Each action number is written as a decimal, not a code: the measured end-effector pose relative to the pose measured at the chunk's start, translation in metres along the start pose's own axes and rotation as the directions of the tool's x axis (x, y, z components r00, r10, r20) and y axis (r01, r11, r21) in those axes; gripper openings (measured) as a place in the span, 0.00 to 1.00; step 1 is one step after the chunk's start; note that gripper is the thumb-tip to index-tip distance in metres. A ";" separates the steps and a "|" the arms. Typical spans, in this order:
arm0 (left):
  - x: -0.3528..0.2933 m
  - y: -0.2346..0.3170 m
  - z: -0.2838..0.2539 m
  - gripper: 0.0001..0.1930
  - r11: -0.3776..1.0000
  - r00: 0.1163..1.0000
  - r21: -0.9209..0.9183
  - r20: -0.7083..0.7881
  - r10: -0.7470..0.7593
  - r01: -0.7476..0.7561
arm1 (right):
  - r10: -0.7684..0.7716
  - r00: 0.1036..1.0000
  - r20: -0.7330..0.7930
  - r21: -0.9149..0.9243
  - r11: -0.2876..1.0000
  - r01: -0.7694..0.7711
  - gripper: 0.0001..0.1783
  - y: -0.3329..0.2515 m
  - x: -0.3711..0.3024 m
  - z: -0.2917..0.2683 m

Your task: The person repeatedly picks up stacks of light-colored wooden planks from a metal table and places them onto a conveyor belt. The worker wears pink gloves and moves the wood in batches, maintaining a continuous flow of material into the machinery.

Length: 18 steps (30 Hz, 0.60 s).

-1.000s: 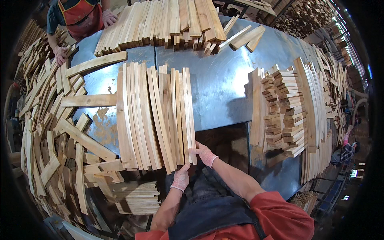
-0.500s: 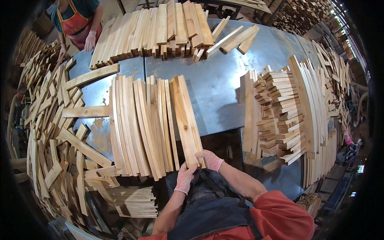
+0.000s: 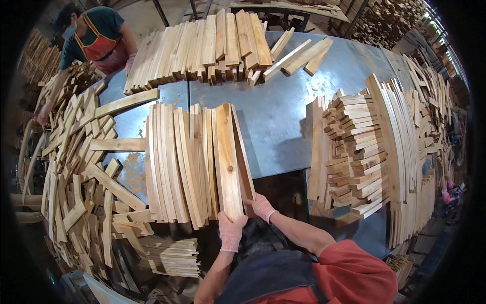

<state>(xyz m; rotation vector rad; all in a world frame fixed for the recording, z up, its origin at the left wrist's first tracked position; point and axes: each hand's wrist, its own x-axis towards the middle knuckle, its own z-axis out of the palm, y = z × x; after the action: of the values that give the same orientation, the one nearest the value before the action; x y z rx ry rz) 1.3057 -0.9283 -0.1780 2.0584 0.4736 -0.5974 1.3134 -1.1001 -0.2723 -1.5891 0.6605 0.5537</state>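
A row of long pale wooden slats (image 3: 177, 162) stands on edge on the blue metal table (image 3: 273, 116) in front of me. My left hand (image 3: 231, 230), in a pink glove, grips the near end of the outermost wide slat (image 3: 227, 159), which is tipped so its flat knotted face shows. My right hand (image 3: 262, 206), also gloved, holds the near right edge of the same slat, where a second thinner slat (image 3: 244, 157) lies behind it.
A stacked pile of short boards (image 3: 354, 152) and leaning slats fills the table's right side. Another pile (image 3: 202, 45) lies across the far edge. Loose slats (image 3: 81, 167) heap up at the left. A person in a red apron (image 3: 96, 40) works at the far left corner.
The outermost slat has been turned from on edge to face up and pulled toward me. Both hands shifted down with it. The view moved closer to the table.
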 end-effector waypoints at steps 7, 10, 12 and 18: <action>-0.006 0.003 -0.031 0.35 0.960 0.959 -0.076 -0.110 0.260 -0.269 | -0.238 0.965 0.109 -0.244 0.935 0.258 0.47 0.006 0.063 0.084; 0.029 0.065 -0.056 0.21 0.937 0.987 -0.317 0.006 0.158 -0.148 | -0.102 0.991 0.085 -0.403 0.906 0.128 0.58 -0.019 0.075 0.097; 0.064 0.113 -0.076 0.19 0.876 0.991 -0.473 0.036 0.129 -0.096 | -0.064 0.989 0.130 -0.294 0.951 0.101 0.61 -0.064 0.053 0.083; 0.258 0.244 -0.140 0.18 0.845 0.933 -0.402 -0.077 0.352 -0.352 | 0.080 0.993 0.089 -0.276 0.960 -0.052 0.67 -0.078 0.049 0.079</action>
<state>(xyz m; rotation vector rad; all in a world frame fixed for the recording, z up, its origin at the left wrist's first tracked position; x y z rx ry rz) 1.6781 -0.9075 -0.0990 1.6800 0.1865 -0.2462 1.4049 -1.0213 -0.2598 -1.7878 0.5818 0.7967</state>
